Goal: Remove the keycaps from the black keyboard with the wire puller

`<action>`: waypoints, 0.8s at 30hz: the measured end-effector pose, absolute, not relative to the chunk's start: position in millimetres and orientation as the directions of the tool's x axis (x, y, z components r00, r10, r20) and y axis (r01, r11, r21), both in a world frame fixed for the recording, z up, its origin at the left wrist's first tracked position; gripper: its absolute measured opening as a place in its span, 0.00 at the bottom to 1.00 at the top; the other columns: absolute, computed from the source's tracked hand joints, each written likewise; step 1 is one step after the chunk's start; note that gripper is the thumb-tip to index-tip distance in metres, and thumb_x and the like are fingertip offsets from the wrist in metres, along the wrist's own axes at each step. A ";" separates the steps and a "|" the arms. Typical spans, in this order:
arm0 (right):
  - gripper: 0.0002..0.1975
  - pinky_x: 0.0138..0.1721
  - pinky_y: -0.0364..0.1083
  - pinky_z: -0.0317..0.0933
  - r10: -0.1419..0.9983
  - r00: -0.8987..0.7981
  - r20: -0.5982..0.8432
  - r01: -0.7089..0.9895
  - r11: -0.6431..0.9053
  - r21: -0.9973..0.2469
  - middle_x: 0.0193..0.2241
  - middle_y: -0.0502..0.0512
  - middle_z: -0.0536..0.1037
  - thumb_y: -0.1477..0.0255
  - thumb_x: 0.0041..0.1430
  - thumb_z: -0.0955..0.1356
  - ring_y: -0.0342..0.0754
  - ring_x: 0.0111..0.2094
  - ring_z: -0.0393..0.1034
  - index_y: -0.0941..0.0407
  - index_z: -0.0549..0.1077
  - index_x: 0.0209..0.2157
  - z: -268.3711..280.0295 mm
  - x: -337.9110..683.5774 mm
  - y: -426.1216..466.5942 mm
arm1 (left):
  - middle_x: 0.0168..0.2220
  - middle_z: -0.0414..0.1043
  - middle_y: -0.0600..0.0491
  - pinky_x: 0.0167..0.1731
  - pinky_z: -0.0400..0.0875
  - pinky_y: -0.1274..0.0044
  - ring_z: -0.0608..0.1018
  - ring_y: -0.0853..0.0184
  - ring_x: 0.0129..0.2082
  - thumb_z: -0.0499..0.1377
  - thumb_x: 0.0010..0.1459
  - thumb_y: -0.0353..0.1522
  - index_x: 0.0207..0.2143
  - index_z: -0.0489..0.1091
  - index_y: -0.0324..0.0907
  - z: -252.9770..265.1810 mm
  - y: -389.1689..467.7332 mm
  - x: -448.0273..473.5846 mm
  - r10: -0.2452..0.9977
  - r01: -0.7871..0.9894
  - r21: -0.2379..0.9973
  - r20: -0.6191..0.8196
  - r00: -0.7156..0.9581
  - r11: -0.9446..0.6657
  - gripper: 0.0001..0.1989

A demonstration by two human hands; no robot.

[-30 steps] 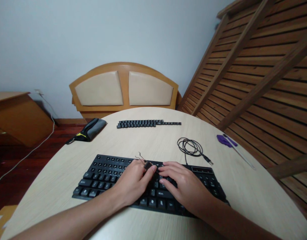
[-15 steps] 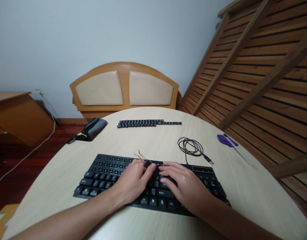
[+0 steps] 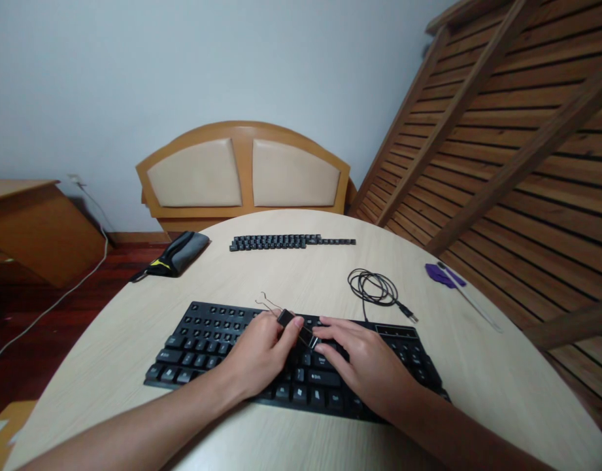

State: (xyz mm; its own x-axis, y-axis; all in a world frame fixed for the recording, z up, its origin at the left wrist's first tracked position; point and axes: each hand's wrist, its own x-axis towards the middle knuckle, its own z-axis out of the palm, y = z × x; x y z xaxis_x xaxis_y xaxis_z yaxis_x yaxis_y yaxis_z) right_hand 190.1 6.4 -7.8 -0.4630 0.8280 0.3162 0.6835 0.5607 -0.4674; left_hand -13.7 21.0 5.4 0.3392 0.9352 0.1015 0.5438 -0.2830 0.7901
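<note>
A black computer keyboard (image 3: 325, 396) lies across the front of the table, its upper left rows bare of keycaps. My left hand (image 3: 263, 347) is closed around a keycap puller (image 3: 285, 318) with a black body, thumb on top. Two thin hooked wires stick out of it to the upper left. The puller's other end slants down over the keys to a small dark piece with a pale edge (image 3: 311, 339), seemingly a keycap. My right hand (image 3: 364, 360) rests over the right of the keyboard, its thumb and fingertips pinched at that piece; the contact is partly hidden.
Removed keycaps (image 3: 271, 242) stand in rows at the table's far side. A coiled USB cable (image 3: 374, 288) lies behind the keyboard. At right are a purple cloth (image 3: 438, 275) and a thin pale stick (image 3: 470, 297). A dark grey pouch (image 3: 183, 252) sits at the left edge.
The puller has tilted, its hooked wires swinging left and lower, and its near end now shows more clearly by my right fingertips. My right thumb and fingers have drawn in around that end.
</note>
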 end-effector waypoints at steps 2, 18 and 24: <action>0.09 0.53 0.53 0.68 0.825 -0.461 0.326 0.682 0.565 -0.465 0.44 0.58 0.81 0.74 0.62 0.67 0.54 0.50 0.73 0.58 0.77 0.43 -8.6 190.6 6.2 | 0.18 0.58 0.58 0.24 0.56 0.77 0.62 0.70 0.21 0.45 0.67 0.41 0.19 0.57 0.43 4.3 20.6 -13.6 0.941 0.558 0.781 0.111 0.321 -0.282 0.23; 0.08 0.48 0.49 0.66 0.834 -0.409 0.369 0.639 0.551 -0.536 0.40 0.53 0.79 0.78 0.62 0.67 0.49 0.44 0.73 0.55 0.73 0.42 -5.8 190.9 10.1 | 0.30 0.74 0.52 0.39 0.64 0.70 0.75 0.63 0.34 0.48 0.68 0.36 0.28 0.70 0.42 5.3 23.7 -13.2 0.922 0.549 0.747 0.239 0.304 -0.375 0.18; 0.09 0.47 0.51 0.66 0.857 -0.363 0.365 0.657 0.513 -0.552 0.39 0.53 0.78 0.79 0.60 0.67 0.50 0.43 0.72 0.54 0.73 0.41 -3.8 191.6 10.2 | 0.29 0.73 0.53 0.40 0.65 0.71 0.75 0.64 0.34 0.50 0.67 0.35 0.28 0.69 0.42 1.4 28.3 -13.7 0.925 0.500 0.789 0.222 0.307 -0.356 0.15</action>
